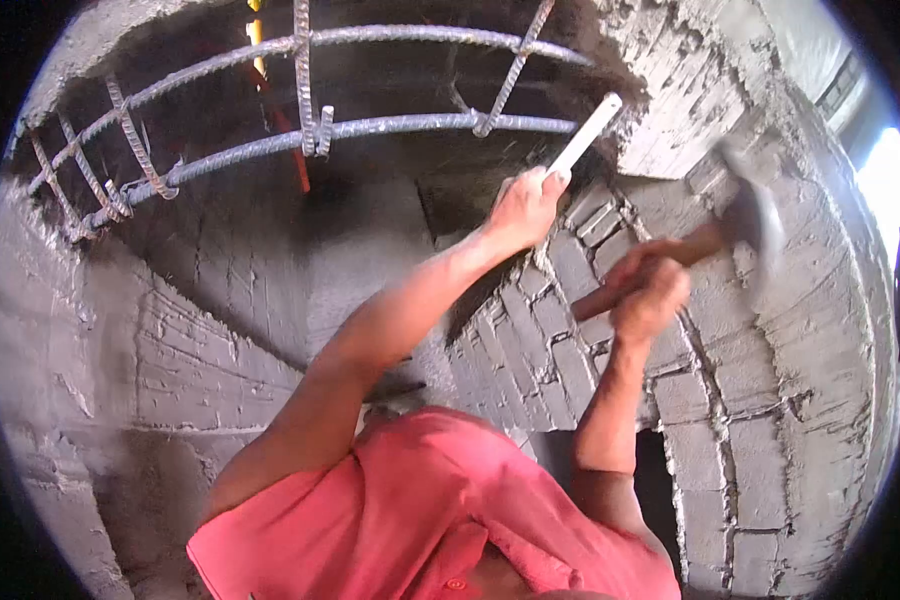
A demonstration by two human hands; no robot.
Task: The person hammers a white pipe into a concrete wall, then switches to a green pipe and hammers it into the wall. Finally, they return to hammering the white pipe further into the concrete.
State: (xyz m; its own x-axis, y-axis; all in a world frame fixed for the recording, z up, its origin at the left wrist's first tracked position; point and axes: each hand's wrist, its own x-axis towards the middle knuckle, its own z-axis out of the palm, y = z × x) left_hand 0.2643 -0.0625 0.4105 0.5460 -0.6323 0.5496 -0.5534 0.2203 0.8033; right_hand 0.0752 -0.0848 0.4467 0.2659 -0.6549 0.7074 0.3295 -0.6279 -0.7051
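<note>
My left hand (526,208) is wrapped round a pale, straight bar (588,133), its far end up against the broken concrete edge (635,105) at the upper right. To the right, my right hand (650,290) grips the wooden handle of a hammer (702,243). The hammer's metal head (753,225) is blurred and stands apart from the bar, to its right. Both sets of fingers are closed.
Curved steel rebar (370,127) with short cross bars spans the dark opening at the top. A yellow and red object (257,45) hangs behind it. Rough brickwork (530,320) and a grey plastered wall (200,360) surround my arms.
</note>
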